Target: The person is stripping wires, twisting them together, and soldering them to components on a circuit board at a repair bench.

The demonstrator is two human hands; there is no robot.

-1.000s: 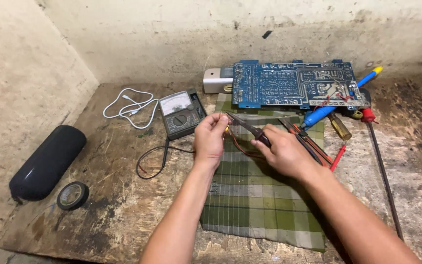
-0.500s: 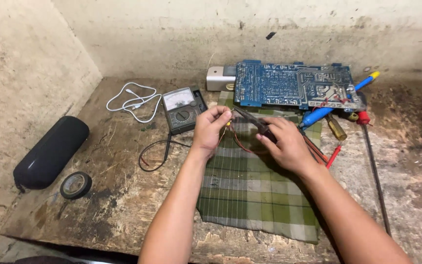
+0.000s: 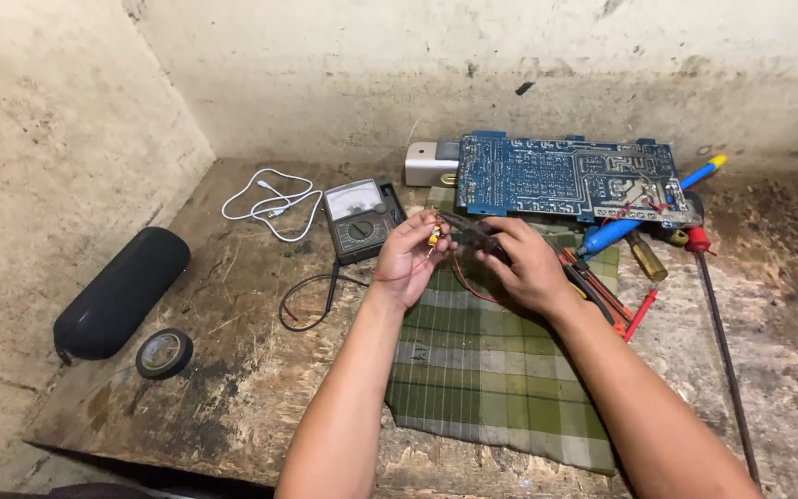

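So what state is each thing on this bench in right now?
Left hand: pinching a small yellow part.
Right hand: gripping a dark tool.
Circuit board: lying flat, bare.
Meter: face up.
White cable: loosely coiled, unplugged.
Tape roll: lying flat.
Checked cloth: spread out.

Two bare forearms enter from the lower edge, uncovered from elbow to wrist; no sleeve cuff reaches into view. The left hand (image 3: 410,259) wears a thin red thread or band around the wrist. The right hand (image 3: 526,268) carries no ring, watch or band that can be made out. Neither hand is gloved. Fingernails are short; finer detail on them is too small to tell. Knuckles and fingers show no bandage or tape.
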